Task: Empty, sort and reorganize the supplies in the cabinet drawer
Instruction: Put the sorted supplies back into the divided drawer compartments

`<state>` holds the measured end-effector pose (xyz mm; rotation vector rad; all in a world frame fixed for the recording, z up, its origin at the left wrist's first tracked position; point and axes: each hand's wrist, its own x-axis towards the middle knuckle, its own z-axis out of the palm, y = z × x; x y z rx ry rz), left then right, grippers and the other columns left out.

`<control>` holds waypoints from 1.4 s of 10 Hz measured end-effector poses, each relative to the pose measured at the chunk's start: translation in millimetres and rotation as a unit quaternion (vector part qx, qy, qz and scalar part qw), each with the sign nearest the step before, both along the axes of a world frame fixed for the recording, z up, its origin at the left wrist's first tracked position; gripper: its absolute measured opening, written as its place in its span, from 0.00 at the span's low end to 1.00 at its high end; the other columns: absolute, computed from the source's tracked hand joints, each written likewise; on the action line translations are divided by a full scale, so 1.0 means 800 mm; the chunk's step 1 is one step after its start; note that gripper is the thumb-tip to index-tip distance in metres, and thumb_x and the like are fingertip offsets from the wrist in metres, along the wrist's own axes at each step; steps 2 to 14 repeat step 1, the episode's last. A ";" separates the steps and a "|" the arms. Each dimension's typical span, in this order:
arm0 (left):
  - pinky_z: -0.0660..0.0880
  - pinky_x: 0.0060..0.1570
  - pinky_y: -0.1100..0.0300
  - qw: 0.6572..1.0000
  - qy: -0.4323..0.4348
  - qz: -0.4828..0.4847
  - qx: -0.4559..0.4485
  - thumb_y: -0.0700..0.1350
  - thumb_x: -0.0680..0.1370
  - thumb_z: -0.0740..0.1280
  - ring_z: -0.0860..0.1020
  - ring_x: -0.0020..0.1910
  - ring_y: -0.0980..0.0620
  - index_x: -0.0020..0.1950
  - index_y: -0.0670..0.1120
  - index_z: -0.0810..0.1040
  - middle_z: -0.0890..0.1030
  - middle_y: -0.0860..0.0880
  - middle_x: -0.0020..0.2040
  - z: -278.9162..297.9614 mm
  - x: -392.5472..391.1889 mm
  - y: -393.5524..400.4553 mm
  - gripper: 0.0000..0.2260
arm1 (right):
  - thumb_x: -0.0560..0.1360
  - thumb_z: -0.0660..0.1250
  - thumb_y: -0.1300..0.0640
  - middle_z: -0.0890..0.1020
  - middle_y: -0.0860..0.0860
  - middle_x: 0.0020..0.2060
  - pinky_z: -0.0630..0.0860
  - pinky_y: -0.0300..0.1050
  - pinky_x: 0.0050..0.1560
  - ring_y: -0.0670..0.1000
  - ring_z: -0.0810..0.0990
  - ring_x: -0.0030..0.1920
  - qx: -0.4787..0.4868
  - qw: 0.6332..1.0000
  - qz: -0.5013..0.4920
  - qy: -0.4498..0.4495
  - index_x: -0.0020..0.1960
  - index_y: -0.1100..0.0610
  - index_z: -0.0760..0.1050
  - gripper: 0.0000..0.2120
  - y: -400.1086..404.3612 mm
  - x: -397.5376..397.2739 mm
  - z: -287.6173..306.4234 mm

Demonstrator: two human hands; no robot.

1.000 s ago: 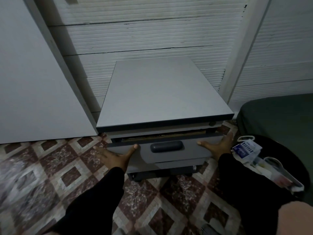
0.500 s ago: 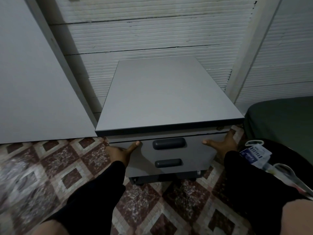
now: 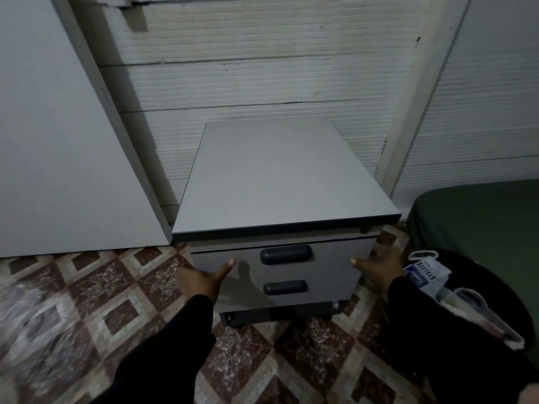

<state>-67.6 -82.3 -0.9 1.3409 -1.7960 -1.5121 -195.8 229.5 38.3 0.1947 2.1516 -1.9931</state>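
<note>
Our left hand point(image 3: 204, 279) and right hand point(image 3: 377, 262) press straight, loosely spread fingers against the cabinet point(image 3: 287, 199) sides; fingertips are hidden behind its edges.

Floor point(image 3: 87, 293) is tiled in a red-brown and cream diamond pattern. A large grey panel point(image 3: 52, 135) leans against the ribbed white wall point(image 3: 248, 83) at left. A dark green cushioned surface point(image 3: 481, 217) occupies the right side, near a white upright post point(image 3: 423, 97).
</note>
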 end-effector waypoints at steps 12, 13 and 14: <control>0.75 0.31 0.71 0.996 0.040 0.017 0.079 0.53 0.59 0.80 0.73 0.44 0.47 0.51 0.44 0.70 0.74 0.47 0.44 0.043 0.081 0.067 0.29 | 0.76 0.64 0.66 0.75 0.51 0.37 0.74 0.46 0.47 0.58 0.77 0.44 -0.015 0.998 -0.006 -0.067 0.39 0.55 0.71 0.10 0.039 0.079 -0.003; 0.75 0.31 0.71 0.996 0.040 0.017 0.079 0.53 0.59 0.80 0.73 0.44 0.47 0.51 0.44 0.70 0.74 0.47 0.44 0.043 0.081 0.067 0.29 | 0.76 0.64 0.66 0.75 0.51 0.37 0.74 0.46 0.47 0.58 0.77 0.44 -0.015 0.998 -0.006 -0.067 0.39 0.55 0.71 0.10 0.039 0.079 -0.003; 0.75 0.31 0.71 0.996 0.040 0.017 0.079 0.53 0.59 0.80 0.73 0.44 0.47 0.51 0.44 0.70 0.74 0.47 0.44 0.043 0.081 0.067 0.29 | 0.76 0.64 0.66 0.75 0.51 0.37 0.74 0.46 0.47 0.58 0.77 0.44 -0.015 0.998 -0.006 -0.067 0.39 0.55 0.71 0.10 0.039 0.079 -0.003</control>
